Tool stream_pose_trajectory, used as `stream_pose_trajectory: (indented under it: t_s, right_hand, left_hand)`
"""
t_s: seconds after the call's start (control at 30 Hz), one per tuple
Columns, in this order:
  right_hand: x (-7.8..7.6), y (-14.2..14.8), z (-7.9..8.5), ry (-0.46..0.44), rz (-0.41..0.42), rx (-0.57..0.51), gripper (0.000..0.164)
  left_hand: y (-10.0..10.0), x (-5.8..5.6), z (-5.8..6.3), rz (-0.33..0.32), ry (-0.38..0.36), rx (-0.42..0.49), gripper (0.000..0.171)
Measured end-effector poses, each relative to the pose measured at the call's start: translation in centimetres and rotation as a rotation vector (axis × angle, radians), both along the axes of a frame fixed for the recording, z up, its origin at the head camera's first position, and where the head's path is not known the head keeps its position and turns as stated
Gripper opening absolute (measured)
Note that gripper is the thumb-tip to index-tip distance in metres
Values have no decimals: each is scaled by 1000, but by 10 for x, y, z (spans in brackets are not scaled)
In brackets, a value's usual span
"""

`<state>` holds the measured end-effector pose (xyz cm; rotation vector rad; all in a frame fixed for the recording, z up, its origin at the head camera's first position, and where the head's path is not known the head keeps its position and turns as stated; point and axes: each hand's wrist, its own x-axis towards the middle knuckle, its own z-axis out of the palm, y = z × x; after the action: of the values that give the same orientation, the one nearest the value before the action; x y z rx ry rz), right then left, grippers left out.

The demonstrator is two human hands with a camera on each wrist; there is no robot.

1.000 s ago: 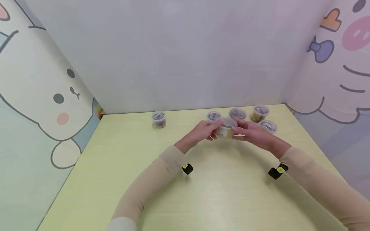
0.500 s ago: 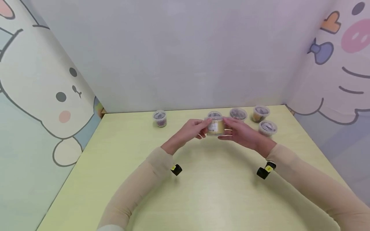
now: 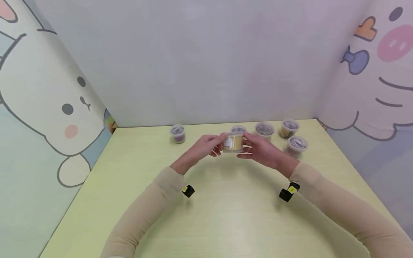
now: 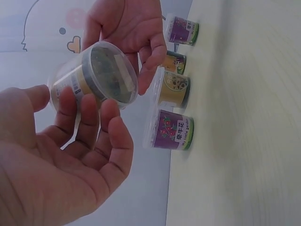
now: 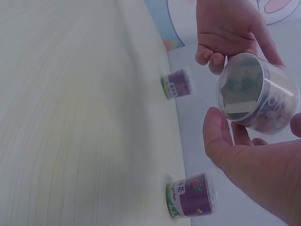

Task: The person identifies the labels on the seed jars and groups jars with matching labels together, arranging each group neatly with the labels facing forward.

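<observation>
Raised over the far part of the table, a clear plastic cup (image 3: pixel 233 143) with a yellowish label is held between both hands. It is tilted, its side facing the head camera. My left hand (image 3: pixel 203 148) grips it from the left, thumb near the upper rim and fingers bent around the side and underneath. From the right, my right hand (image 3: pixel 261 150) pinches it, thumb and fingers on the opposite side. Through the clear base of the cup (image 5: pixel 277 99), the right wrist view shows something dark and a pale piece inside. What these are is unclear.
Several lidded cups stand along the table's (image 3: pixel 206 215) back: a purple-labelled cup (image 3: pixel 178 134) alone at left, one cup (image 3: pixel 238 128) partly behind the held one, others, including an orange-and-green cup (image 3: pixel 289 128), at right. A pale wall (image 3: pixel 206 64) rises behind.
Both hands have moved left with the held cup, away from the right-hand cups. Its lid faced up toward the head camera before; now the labelled side shows.
</observation>
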<state>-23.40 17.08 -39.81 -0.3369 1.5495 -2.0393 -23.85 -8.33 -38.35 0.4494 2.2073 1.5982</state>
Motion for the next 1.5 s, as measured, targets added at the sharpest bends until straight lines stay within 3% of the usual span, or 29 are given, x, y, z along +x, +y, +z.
stream_pose_trajectory:
  t_s: [0.3,0.6,1.13,1.33,1.5]
  right_hand:
    - [0,-15,-2,-1,-16,37,43]
    - [1,-33,-3,-19,-23,89,54]
    - [-1,-51,-6,-24,-6,107,58]
    - [-4,-59,-9,-27,2,100,60]
    - [-10,-82,-14,-46,17,65,61]
  left_hand:
    - [-15,-3,-3,-32,-31,-10,71]
    - [-32,-8,-11,62,-37,-10,60]
    - [-52,-2,-16,57,-54,-23,60]
    - [-65,-8,-14,25,-38,-85,60]
    - [-88,-9,-9,52,-12,-144,58]
